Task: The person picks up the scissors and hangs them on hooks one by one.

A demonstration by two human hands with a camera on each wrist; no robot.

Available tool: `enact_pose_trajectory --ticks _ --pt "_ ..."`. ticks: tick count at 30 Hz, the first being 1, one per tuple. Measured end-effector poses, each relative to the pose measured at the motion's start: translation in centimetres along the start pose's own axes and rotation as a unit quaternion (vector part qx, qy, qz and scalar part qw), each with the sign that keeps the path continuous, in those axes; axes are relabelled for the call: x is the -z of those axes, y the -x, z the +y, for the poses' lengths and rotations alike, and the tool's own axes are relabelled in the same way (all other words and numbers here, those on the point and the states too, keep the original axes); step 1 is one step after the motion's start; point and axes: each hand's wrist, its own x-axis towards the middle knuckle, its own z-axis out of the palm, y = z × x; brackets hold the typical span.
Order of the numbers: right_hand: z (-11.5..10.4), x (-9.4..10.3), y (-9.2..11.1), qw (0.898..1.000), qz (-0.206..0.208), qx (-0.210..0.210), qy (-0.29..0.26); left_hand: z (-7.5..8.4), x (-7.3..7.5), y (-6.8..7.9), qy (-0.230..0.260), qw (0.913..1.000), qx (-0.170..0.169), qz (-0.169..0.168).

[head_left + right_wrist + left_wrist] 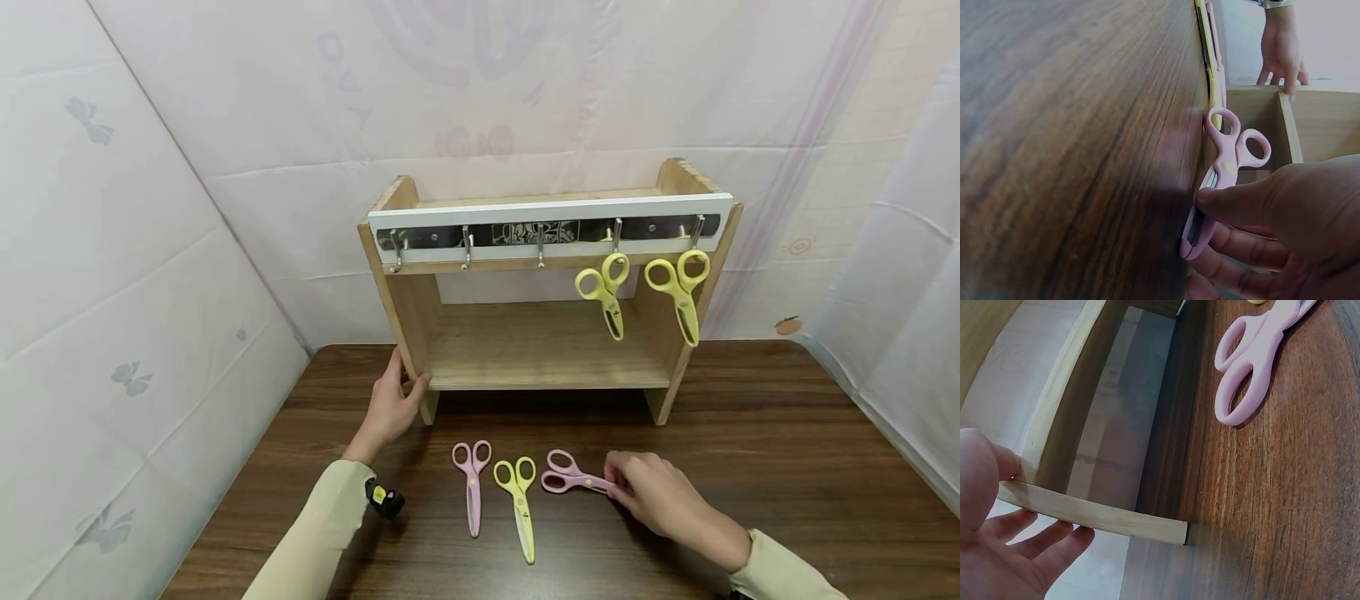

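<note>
My left hand [392, 407] grips the lower left side panel of a wooden shelf [547, 379], thumb on the inner side and fingers [1054, 540] behind the panel's outer side. With my right hand [656, 492] I pinch pink scissors [1227, 153] by the blade end; their handle loops point left, toward the other scissors. A second pair of pink scissors [472, 483] and a pair of yellow scissors [521, 504] lie on the table in front of the shelf, handles toward it. Two more yellow scissors hang from the hook rail, one [609, 292] beside the other [681, 292].
Across the shelf's top front runs a white board with a metal hook rail [450, 236]; its three left hooks carry nothing. The shelf stands on a dark wood-grain table [787, 450]. Pale printed cloth [300, 108] hangs behind and at both sides.
</note>
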Motion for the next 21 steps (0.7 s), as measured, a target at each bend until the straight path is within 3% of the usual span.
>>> enact_pose_trajectory --ticks 10,21 --pt "0.02 -0.14 0.09 1.0 0.005 -0.004 0.007 0.28 0.04 0.1 0.01 0.9999 0.004 -0.004" --pt "0.02 0.19 -0.03 1.0 -0.002 0.019 0.003 0.37 0.08 0.09 0.004 1.0 0.007 -0.005"
